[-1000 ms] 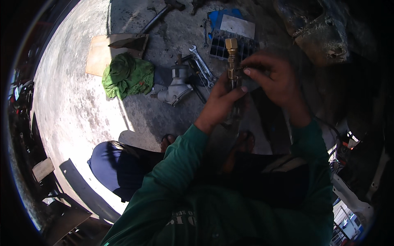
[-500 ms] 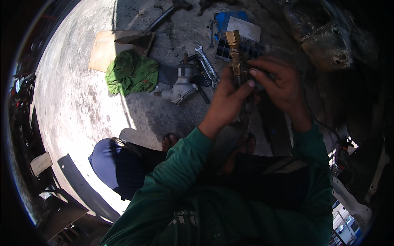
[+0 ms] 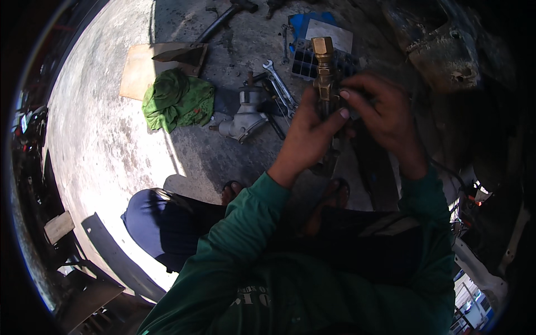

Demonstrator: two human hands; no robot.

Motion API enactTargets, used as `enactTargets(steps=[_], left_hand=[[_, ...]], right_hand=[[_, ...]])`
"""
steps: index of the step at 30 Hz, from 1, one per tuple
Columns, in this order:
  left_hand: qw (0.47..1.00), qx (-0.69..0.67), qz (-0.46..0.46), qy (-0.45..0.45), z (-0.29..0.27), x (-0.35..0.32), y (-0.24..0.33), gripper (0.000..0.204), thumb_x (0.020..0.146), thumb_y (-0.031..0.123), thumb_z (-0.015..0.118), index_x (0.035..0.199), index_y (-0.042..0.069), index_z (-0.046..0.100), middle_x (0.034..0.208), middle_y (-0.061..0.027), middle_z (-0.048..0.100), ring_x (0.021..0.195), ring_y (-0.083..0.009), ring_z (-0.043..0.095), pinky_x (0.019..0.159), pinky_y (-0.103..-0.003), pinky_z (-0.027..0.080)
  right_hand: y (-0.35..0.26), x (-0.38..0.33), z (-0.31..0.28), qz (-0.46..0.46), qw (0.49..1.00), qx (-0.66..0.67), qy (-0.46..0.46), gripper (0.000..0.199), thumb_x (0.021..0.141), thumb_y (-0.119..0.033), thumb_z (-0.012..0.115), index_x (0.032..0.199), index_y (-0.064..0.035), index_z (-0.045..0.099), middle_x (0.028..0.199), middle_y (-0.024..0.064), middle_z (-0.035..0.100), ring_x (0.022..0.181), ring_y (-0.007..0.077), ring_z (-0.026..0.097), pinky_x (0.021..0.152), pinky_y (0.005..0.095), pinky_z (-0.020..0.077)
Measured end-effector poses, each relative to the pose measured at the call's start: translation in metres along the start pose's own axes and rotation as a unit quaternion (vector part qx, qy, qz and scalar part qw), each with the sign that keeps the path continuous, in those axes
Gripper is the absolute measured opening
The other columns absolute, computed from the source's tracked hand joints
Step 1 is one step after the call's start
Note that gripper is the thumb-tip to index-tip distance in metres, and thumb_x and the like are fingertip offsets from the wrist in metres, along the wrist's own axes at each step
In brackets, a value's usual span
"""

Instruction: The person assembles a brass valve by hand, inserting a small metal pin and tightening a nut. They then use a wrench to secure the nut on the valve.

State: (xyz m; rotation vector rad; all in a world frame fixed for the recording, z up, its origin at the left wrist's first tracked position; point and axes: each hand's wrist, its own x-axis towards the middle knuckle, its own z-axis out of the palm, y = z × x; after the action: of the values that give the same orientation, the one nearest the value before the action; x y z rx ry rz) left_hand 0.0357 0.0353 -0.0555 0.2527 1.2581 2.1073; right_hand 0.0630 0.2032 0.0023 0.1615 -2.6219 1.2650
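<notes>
My left hand (image 3: 305,133) is closed around the lower part of a brass pipe fitting (image 3: 323,62), which stands roughly upright with its large hex nut on top. At the fitting's right side, my right hand (image 3: 385,109) has its thumb and fingers drawn together in a pinch. What lies between those fingertips is too small and dark to make out. Just left of the hands, a grey metal housing (image 3: 245,120) with a round flange rests on the floor. Metal spanners (image 3: 280,84) lie between it and the fitting.
A crumpled green cloth (image 3: 177,103) overlaps a piece of cardboard (image 3: 134,72) on the concrete floor. Behind lies a hammer (image 3: 220,23). A divided parts box (image 3: 304,66) with a blue item (image 3: 315,22) sits beyond the fitting. Rusty metal (image 3: 455,64) stands at the far right.
The fitting shows slightly higher and more upright in the view. Both hands keep nearly the same hold, with the right fingers shifted a little at its side.
</notes>
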Motion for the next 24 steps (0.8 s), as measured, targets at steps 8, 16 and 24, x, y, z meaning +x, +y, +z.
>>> enactTargets(steps=[8,16,24], left_hand=[[1.0,0.007,-0.005,-0.001,0.001,-0.003,0.004,0.042,0.1,0.006,0.062,0.134,0.001,0.038,0.103,-0.0103,0.065,0.082,-0.0166,0.072,0.07,-0.029,0.057],[1.0,0.004,-0.001,-0.012,0.0,-0.003,0.003,0.04,0.099,0.005,0.062,0.132,0.001,0.039,0.101,-0.0087,0.065,0.08,-0.0158,0.071,0.07,-0.029,0.058],[1.0,-0.025,-0.01,-0.015,-0.002,-0.001,0.005,0.044,0.098,0.005,0.063,0.136,0.001,0.039,0.099,-0.0099,0.065,0.079,-0.0176,0.071,0.067,-0.03,0.059]], right_hand=[[-0.004,0.001,0.001,-0.011,0.999,-0.03,-0.005,0.013,0.093,-0.01,0.07,0.099,0.0007,0.071,0.088,0.0146,0.07,0.08,0.0288,0.072,0.069,0.0379,0.0531],[0.005,-0.002,0.001,0.09,0.989,0.112,-0.033,0.013,0.094,-0.01,0.069,0.101,0.0006,0.072,0.089,0.0113,0.074,0.083,0.0158,0.07,0.073,0.0316,0.0537],[-0.005,-0.002,0.004,0.095,0.989,0.114,-0.023,0.013,0.093,-0.009,0.069,0.1,0.0017,0.072,0.087,0.012,0.074,0.08,0.0145,0.071,0.07,0.0309,0.0544]])
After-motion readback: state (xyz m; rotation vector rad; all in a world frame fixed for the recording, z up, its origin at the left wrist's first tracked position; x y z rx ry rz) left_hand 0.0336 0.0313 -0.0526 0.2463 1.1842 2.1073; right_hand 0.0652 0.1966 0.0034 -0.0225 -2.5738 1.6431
